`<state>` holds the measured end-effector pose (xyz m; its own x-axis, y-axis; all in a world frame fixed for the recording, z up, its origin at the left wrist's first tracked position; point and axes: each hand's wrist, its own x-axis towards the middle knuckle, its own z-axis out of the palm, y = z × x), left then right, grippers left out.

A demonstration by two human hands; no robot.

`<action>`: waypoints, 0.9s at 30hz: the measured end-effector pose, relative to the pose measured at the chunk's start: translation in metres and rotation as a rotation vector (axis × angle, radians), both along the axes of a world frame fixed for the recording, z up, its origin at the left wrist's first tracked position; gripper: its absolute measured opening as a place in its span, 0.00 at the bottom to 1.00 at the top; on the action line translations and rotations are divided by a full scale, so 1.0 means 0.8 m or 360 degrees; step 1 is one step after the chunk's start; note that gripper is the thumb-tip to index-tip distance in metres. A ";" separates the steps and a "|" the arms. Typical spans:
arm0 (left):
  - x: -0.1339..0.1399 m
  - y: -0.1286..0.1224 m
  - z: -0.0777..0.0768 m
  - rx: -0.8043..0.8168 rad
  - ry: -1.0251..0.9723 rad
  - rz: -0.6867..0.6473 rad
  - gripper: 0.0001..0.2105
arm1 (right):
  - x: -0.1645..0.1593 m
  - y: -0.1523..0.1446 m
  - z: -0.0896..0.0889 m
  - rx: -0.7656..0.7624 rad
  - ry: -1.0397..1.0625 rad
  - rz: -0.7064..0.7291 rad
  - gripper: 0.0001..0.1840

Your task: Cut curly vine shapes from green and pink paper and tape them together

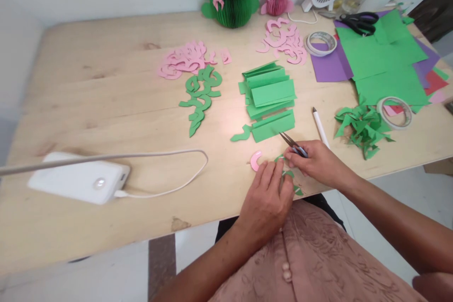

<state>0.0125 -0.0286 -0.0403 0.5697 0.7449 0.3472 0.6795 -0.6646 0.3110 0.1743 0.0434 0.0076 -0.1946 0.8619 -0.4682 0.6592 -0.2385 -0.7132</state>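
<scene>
My right hand (pixel 314 160) is closed around small scissors (pixel 299 148) with blue handles, the blades pointing up and left towards the folded green paper (pixel 273 126). Its fingertips also reach a green paper cutout (pixel 281 156) near the table's front edge. My left hand (pixel 267 198) lies on the table with its fingers stretched forward, pressing down beside my right fingertips. More green cutouts (pixel 288 174) show partly from under it. A curved pink paper cutout (pixel 255 161) rests just beyond its fingertips.
Behind lie heaps of pink cutouts (pixel 184 59) and green cutouts (pixel 201 94). To the right are a white pen (pixel 320 126), green scraps (pixel 366 127), tape rolls (pixel 321 44), green sheets (pixel 385 66) and black scissors (pixel 359 22). A white power bank (pixel 78 179) with its cable is at left.
</scene>
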 end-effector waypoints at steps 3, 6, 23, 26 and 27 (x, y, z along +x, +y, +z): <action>0.000 0.000 0.000 -0.0004 0.0003 -0.0002 0.11 | 0.000 0.000 0.001 0.0036 -0.0035 0.0024 0.14; 0.000 0.000 -0.001 0.0009 0.0014 0.0002 0.10 | 0.000 0.000 0.002 0.0097 -0.0093 0.0063 0.15; -0.001 0.000 0.002 0.0034 0.0028 0.0003 0.09 | 0.002 -0.035 0.007 0.0376 0.0004 -0.0297 0.15; -0.001 0.001 0.003 0.0020 0.0035 0.0001 0.08 | -0.003 -0.042 0.004 0.0292 0.0169 -0.0316 0.16; -0.001 0.001 0.003 0.0012 0.0040 0.0003 0.08 | -0.004 -0.043 0.002 0.0254 0.0192 -0.0303 0.17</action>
